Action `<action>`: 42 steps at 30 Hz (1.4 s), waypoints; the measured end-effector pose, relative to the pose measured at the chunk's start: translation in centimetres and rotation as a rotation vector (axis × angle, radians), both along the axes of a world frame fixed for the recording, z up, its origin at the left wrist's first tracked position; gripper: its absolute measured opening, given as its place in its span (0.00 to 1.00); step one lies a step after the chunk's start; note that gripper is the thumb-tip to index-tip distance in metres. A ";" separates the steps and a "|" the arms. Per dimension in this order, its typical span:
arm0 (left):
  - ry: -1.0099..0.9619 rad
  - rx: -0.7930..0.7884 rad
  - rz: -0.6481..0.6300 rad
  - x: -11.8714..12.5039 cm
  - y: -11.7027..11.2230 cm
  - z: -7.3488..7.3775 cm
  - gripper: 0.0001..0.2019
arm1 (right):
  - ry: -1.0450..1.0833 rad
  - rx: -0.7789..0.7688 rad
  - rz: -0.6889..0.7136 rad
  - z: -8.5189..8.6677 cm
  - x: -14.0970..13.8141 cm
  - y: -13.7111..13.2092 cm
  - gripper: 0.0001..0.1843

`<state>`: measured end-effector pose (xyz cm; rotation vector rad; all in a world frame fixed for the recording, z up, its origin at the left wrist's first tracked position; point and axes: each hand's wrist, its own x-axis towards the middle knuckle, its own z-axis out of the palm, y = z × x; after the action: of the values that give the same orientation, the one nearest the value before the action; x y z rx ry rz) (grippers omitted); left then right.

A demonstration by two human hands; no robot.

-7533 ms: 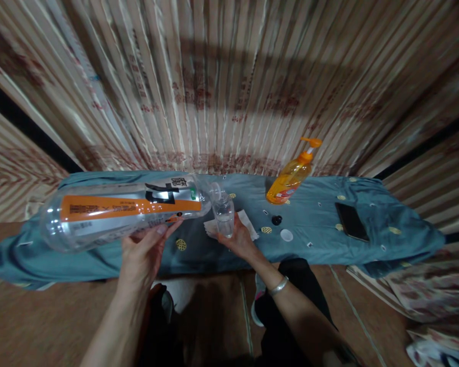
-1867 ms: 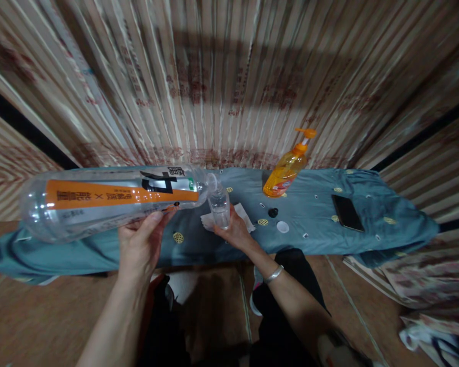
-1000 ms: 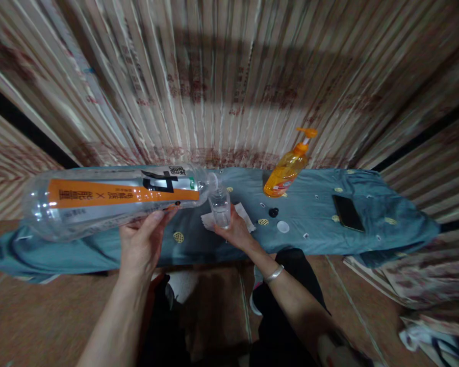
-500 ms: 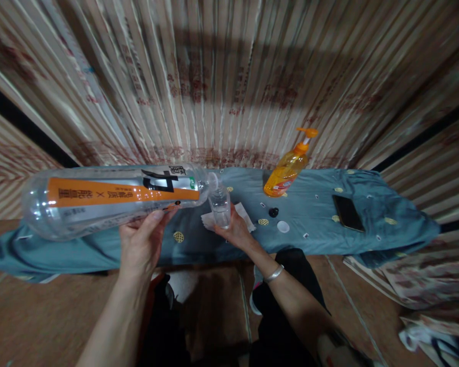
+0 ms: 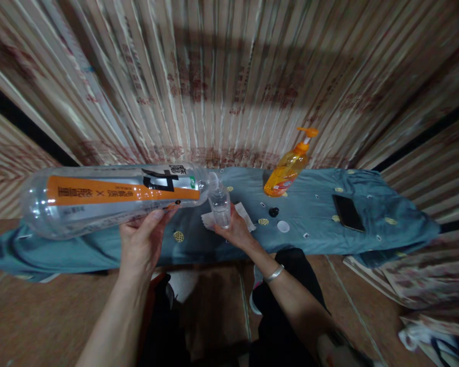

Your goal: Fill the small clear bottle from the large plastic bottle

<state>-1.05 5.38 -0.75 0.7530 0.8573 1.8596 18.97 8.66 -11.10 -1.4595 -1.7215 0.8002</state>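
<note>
My left hand grips a large clear plastic bottle with an orange label, held almost level with its mouth pointing right. That mouth meets the top of a small clear bottle, which my right hand holds upright at its base above the blue cloth. Some clear liquid sits in the bottom of the small bottle. A white tissue lies on the cloth just behind my right hand.
An orange pump bottle stands at the back of the cloth. A small black cap and a white cap lie right of my hand. A dark phone rests further right. Striped curtain hangs behind; papers lie at the lower right.
Almost nothing differs over the last second: both hands and both bottles keep their places. Compared with several seconds ago the view has shifted slightly, and the large bottle sits a little higher.
</note>
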 end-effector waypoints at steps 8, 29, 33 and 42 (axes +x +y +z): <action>-0.002 -0.001 0.004 0.1 0.0 0.4 0.19 | -0.002 0.001 0.007 0.2 0.0 0.0 0.41; 0.040 -0.005 0.008 -0.2 0.2 -0.2 0.20 | -0.022 -0.020 -0.007 -0.1 0.1 0.0 0.43; 0.041 -0.005 0.004 -0.2 0.2 -0.2 0.21 | -0.021 -0.014 -0.005 -0.2 0.0 0.0 0.43; 0.021 -0.006 0.003 -0.3 0.3 -0.4 0.19 | -0.002 -0.036 0.001 0.5 0.0 -0.2 0.43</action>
<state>-1.32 5.66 -1.19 0.7686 0.8776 1.8538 18.95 8.43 -10.61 -1.4842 -1.7179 0.8345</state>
